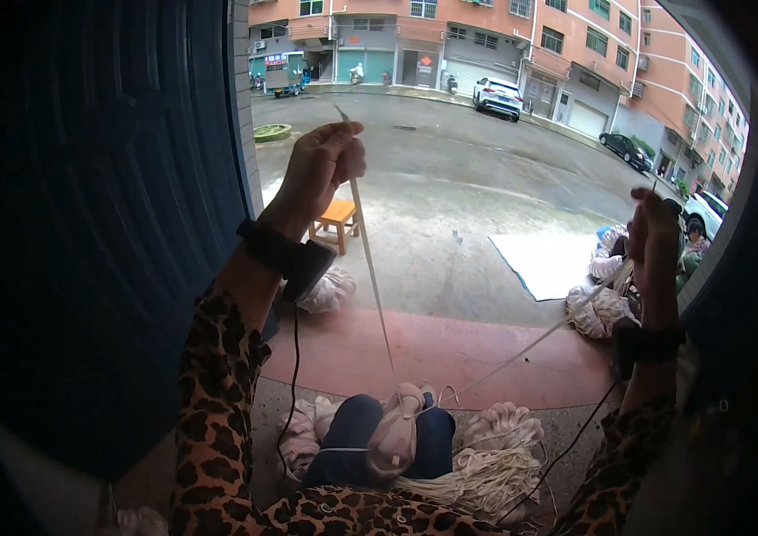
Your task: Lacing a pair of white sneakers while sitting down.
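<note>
A pale pinkish shoe upper [394, 439] lies across my lap between my knees. From its top a flat off-white shoelace [372, 259] runs up, taut, to my left hand [330, 161], which is raised high with its fingers pinched; the lace's tip sticks out above them. Another taut length slants up to the right toward my right hand [653, 232]. That hand is also raised and closed, its fingers partly in shadow. By my right thigh lies a bundle of loose off-white laces [491, 478], with stacked pale uppers [504, 427] behind it.
More pale uppers [298, 429] lie by my left leg. Tied bundles [601, 311] stand at the right of the doorway, beside a white sheet [544, 265]. A wooden stool [336, 223] is outside. A dark door [102, 196] fills the left. Black cables [295, 384] hang from both wrists.
</note>
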A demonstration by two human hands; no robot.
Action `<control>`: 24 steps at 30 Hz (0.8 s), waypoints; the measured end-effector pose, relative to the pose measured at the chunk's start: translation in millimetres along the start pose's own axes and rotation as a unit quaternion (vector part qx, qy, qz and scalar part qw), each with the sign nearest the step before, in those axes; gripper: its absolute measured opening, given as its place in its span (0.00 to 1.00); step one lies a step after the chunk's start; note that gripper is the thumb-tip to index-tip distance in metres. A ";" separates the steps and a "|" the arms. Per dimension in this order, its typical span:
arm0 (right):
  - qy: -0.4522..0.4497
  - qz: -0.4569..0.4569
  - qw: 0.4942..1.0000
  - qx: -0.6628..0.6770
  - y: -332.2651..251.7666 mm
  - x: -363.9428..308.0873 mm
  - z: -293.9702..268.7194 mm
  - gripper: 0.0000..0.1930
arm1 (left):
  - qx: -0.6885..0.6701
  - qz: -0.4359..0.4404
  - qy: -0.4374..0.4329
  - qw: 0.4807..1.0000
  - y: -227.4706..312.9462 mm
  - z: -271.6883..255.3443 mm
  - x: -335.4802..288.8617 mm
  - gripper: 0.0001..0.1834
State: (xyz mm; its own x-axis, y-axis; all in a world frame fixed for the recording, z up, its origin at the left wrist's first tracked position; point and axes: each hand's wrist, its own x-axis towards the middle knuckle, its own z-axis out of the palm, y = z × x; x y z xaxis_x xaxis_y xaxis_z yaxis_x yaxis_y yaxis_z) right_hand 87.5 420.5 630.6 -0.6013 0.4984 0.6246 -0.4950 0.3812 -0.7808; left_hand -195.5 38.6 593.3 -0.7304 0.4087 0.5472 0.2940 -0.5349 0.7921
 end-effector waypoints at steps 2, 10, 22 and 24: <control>-0.034 -0.005 0.999 -0.018 -14.4 0.5 51.1 0.15 | 0.060 -0.001 0.017 0.998 2.1 20.6 -2.4 0.15; -0.168 -0.120 0.978 -0.019 -77.2 20.8 177.7 0.10 | 0.005 0.046 -0.126 0.991 41.3 112.1 8.8 0.14; -0.203 -0.248 0.938 -0.134 -62.3 47.7 164.9 0.19 | 0.231 0.251 -0.151 0.928 51.4 142.4 18.5 0.14; -0.210 -0.161 0.963 -0.049 -50.6 45.3 179.5 0.18 | 0.382 0.356 -0.149 0.840 47.9 138.7 22.8 0.13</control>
State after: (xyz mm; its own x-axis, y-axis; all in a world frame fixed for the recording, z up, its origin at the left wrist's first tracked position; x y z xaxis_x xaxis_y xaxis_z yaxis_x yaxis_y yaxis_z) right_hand -27.2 283.9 701.6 -0.6375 -0.0099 0.7704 -0.6490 0.5457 -0.5301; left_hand -112.6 124.9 681.2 -0.0496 0.4136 0.9091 0.9834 -0.1386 0.1167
